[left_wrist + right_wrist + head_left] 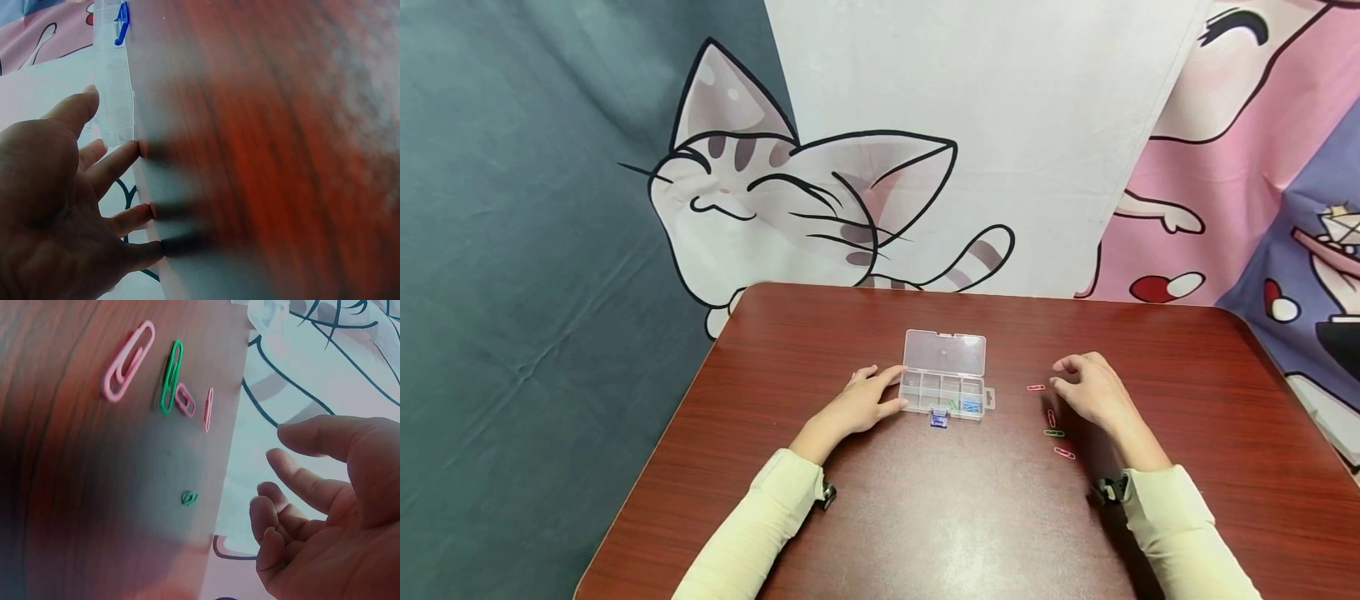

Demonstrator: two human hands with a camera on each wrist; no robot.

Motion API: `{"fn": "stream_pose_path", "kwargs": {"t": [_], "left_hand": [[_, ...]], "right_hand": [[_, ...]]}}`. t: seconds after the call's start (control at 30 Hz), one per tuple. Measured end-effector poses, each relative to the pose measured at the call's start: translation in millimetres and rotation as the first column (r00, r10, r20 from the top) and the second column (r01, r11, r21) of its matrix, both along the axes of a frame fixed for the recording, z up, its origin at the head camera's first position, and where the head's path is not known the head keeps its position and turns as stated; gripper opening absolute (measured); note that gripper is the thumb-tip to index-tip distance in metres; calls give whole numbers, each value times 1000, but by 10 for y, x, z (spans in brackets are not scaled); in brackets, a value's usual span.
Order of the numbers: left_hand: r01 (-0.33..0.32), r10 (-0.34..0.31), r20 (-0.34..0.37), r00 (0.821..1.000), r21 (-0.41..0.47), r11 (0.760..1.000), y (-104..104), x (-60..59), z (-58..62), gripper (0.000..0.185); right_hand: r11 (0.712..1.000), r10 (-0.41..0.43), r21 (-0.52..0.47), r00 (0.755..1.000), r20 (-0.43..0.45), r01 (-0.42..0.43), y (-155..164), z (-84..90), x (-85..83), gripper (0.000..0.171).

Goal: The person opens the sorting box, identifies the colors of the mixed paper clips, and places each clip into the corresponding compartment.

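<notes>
The left hand (861,406) has its fingers spread, index finger and thumb at the adjacent end of the open clear box (930,381). The right hand (1097,393) hovers, thumb and index finger apart, holding nothing; a pink paper clip (1036,387) lies just left of it, with a green paper clip (1054,432) and two more pink ones (1064,453) nearer its wrist.
</notes>
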State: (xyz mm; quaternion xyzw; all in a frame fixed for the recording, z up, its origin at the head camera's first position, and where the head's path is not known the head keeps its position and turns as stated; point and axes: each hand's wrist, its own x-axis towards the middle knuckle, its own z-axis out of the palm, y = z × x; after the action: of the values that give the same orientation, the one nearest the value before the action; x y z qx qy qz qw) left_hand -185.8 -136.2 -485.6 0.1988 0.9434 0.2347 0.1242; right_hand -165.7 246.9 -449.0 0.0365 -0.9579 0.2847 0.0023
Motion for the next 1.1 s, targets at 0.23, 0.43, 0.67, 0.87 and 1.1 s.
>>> {"fn": "stream_pose_path", "kwargs": {"t": [0.23, 0.43, 0.67, 0.87, 1.1], "left_hand": [[2, -2, 1, 1000, 0, 1000, 2, -1, 19, 61], [-1, 0, 6, 1000, 1, 1000, 3, 7, 44, 61], [0, 0, 9, 1000, -11, 1000, 6, 7, 39, 62], [-5, 5, 4, 1000, -7, 1000, 4, 11, 28, 61], [1, -1, 7, 1000, 4, 1000, -3, 16, 30, 62]], "right_hand": [[1000, -15, 5, 1000, 1, 15, 96, -14, -36, 28], [999, -32, 10, 999, 3, 32, 189, -37, -55, 29], [999, -51, 13, 998, 30, 50, 258, -67, -55, 32], [997, -65, 33, 996, 54, 63, 298, -104, -58, 33], [995, -78, 76, 990, 118, 70, 334, -121, -58, 31]]}}
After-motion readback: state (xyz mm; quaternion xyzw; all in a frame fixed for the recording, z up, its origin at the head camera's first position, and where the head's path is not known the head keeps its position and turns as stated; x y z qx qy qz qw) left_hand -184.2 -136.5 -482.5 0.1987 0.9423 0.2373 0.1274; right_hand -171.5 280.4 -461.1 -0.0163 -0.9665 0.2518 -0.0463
